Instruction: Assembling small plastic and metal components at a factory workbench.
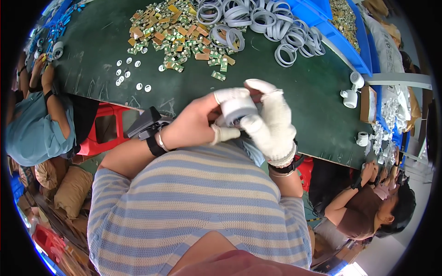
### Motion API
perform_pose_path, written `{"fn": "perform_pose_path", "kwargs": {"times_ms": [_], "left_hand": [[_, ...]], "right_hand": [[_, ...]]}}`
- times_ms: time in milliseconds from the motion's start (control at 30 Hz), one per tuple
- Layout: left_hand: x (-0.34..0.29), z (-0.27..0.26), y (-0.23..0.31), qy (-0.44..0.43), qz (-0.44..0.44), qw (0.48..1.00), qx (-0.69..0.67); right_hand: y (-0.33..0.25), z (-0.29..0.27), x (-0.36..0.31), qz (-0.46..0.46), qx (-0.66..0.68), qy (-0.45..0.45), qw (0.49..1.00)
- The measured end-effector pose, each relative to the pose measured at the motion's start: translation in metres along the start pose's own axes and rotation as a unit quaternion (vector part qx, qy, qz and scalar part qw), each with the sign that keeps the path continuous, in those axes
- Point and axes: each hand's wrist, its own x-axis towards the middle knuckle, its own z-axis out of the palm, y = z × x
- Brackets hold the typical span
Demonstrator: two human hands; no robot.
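A white round housing with a grey ring around its rim (238,109) is held just above the near edge of the table, in front of my striped shirt. My left hand (193,120), bare but for white covers on some fingers, grips it from the left, thumb below and a finger on top. My right hand (276,129), in a white knit glove, closes on its right side, with the thumb at the ring. The housing's dark opening tilts toward me; what is inside cannot be made out.
On the green table (184,87) lie a heap of small circuit boards (179,34), grey rings (276,23) and several white discs (126,73). Blue bins (345,46) line the right. White lamp-like units (351,96) stand near a cardboard box (368,104). Co-workers sit on both sides.
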Motion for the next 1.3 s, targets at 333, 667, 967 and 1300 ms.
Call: {"fn": "perform_pose_path", "kwargs": {"times_ms": [333, 667, 967, 1300], "left_hand": [[0.011, -0.002, 0.016, -0.068, -0.077, 0.992, 0.067], [0.063, -0.067, 0.009, -0.017, 0.14, 0.701, 0.699], [0.068, -0.065, 0.012, -0.07, 0.145, 0.742, 0.651], [0.046, -0.047, 0.016, 0.068, 0.071, 0.914, 0.395]], "right_hand": [[-0.001, -0.001, 0.011, -0.009, -0.089, -0.087, 0.992], [0.056, -0.049, 0.05, -0.076, -0.337, 0.084, 0.935], [0.024, -0.012, -0.024, -0.076, -0.419, 0.09, 0.9], [0.01, -0.028, -0.014, -0.062, -0.267, 0.08, 0.958]]}}
